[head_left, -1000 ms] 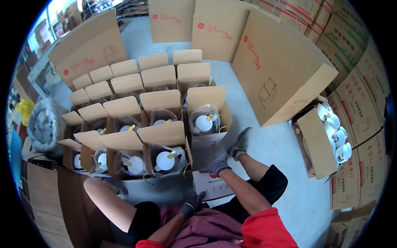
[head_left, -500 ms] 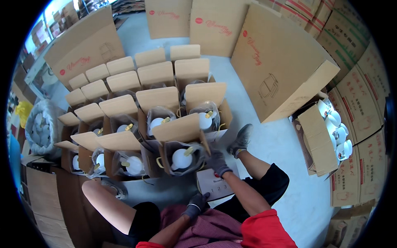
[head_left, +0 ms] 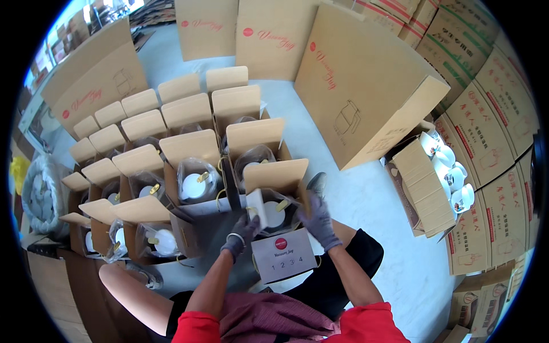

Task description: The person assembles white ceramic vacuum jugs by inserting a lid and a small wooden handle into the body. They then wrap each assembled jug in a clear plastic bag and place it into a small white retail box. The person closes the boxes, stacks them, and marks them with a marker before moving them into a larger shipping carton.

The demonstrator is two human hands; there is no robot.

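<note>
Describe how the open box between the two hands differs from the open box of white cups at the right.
The near box sits between the left hand and right hand; the cup box has no hand on it.
The near box shows one round white top with a yellow tag; the cup box shows several white cups.
Both are open, with contents showing.

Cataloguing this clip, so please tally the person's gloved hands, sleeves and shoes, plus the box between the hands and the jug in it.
Gloved hands: 2
Red sleeves: 2
Grey shoes: 2
Box: 1
White jug: 1
Total: 8
</note>
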